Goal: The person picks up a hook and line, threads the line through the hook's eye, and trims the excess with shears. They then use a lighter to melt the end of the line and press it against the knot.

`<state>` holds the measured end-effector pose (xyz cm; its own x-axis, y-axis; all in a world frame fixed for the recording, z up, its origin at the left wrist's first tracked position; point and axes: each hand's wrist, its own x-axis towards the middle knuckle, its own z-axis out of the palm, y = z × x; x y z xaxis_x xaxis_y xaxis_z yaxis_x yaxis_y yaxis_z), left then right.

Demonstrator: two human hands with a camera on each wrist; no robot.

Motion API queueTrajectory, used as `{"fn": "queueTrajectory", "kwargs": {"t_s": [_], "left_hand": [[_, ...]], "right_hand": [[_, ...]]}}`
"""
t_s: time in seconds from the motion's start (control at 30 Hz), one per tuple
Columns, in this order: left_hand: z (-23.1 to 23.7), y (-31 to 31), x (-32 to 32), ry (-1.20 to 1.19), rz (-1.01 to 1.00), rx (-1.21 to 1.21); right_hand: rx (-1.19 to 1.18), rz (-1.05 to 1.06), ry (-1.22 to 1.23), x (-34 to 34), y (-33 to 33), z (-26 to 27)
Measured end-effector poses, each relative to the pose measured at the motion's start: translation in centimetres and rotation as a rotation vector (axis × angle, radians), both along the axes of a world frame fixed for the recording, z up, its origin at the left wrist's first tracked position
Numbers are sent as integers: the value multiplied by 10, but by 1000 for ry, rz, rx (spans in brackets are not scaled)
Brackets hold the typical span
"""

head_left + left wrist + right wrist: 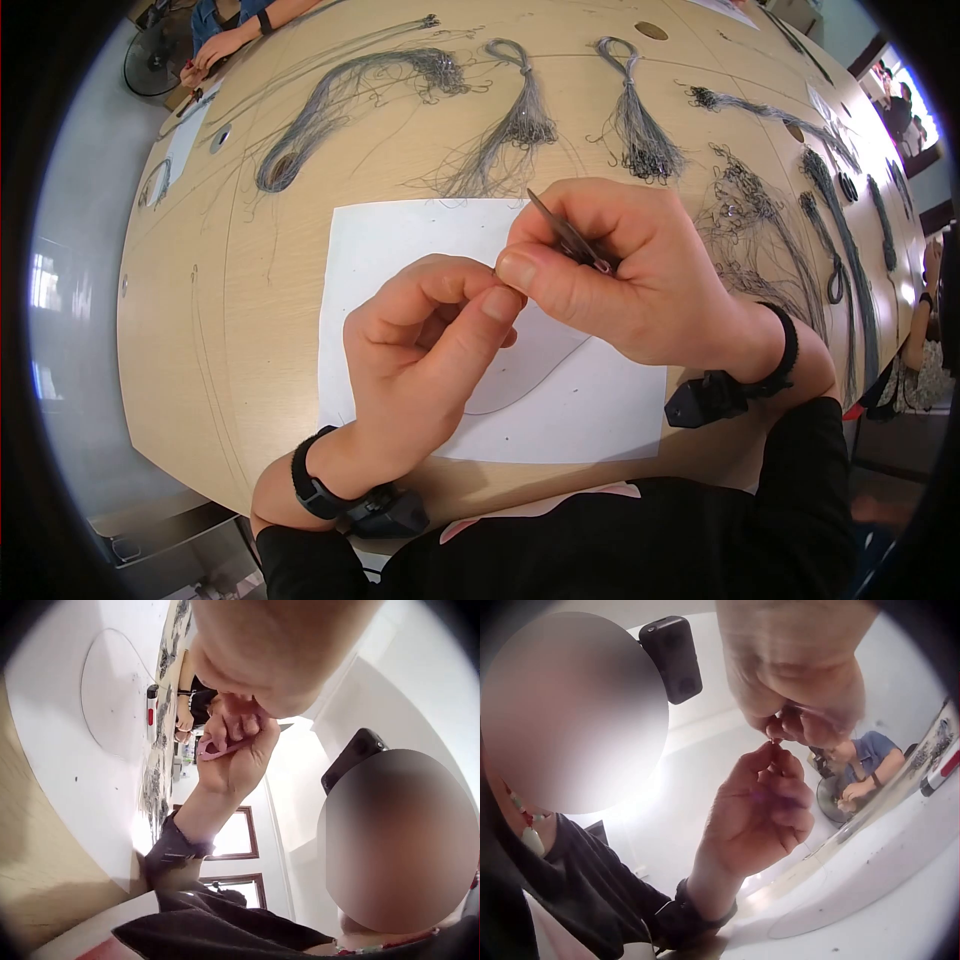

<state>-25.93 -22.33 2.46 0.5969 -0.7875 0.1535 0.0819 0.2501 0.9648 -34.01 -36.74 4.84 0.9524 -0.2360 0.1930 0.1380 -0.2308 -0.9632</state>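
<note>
Nearest the camera, the left hand (410, 345) and the right hand (640, 275) are met at their fingertips above the paper. Between them a tiny piece is pinched, perhaps a hook or an end of line, though it is too small and too hidden to be told. No gap is seen between thumb and forefinger on the left hand; on the right, the tip pinch is equally close, and a dark blade (562, 230) is also held in the curled fingers, its point turned up and away. A pink handle (214, 751) is seen in the same hand.

For work this fine, the wrists are best steadied, the pinch made light but firm, and the blade's point directed clear of the left fingers. Slack is best left free of snags, as a strand could easily be lost or kinked.

Below, 1 thin line (110, 628) is curved over the white paper (370, 240), which is laid on a pale wooden table (160, 340). Beyond its far edge, 2 looped bundles (527, 122) (640, 140) are set side by side, and tangled strands (755, 205) are spread to the right. A marker (151, 712) is seen beside the paper. Farther off, another person's hand (222, 45) is seen at the table, near a fan (150, 62); framed windows (234, 834) are set in the pale wall.
</note>
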Motion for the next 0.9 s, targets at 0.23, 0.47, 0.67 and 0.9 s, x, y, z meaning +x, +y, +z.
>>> {"fn": "queueTrajectory", "kwargs": {"t_s": [0.23,0.47,0.67,0.9], "left_hand": [[3,0,-3,192,-33,-6],[3,2,-3,243,-38,2],[4,2,-2,266,-28,86],[4,2,-2,344,-75,60]], "right_hand": [[8,40,-45,0,-2,-1],[-12,63,-47,0,-3,0],[22,108,-44,-1,-2,-1],[47,138,-80,-1,0,-3]]}}
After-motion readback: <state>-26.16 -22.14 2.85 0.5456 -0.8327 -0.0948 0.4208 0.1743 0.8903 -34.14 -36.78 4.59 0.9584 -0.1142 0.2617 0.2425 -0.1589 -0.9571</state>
